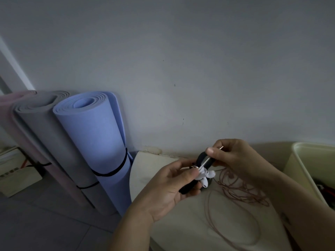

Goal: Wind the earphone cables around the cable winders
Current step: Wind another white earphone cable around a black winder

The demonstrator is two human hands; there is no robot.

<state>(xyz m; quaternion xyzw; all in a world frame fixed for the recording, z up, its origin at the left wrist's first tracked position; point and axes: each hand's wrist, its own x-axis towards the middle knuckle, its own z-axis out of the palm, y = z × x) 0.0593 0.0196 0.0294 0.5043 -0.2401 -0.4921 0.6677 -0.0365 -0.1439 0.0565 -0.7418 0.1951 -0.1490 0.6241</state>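
While the left hand [168,189] is gripping the black winder [201,158] with its fingers curled round the lower part, and the right hand [233,156] is pinching a short stretch of white cable [205,162] between thumb and forefinger, the whole job is hanging in the air over the far left corner of the tabletop [181,223], near the wall. Trouble is most likely lying in that tight stretch: if the pinch is slipping, the cable is probably springing back and any turns on the winder are loosening. White earbuds [206,175] are bunching just below the winder, against the left fingertips, and they are looking ready to drop out or snag the next turn. Whether the cable's tip is a plug is too small to tell. A second, pinkish cable [235,189] is lying loose in tangled loops across the tabletop under the right wrist, trailing toward the near edge, and a dangling end could be catching in it. A cream bin [297,156] is standing at the right edge of the tabletop, near the right forearm, crowding any wide swing. Rolled mats, one blue [94,142] and one grey [45,133], are standing against the wall to the left, well apart from the work.
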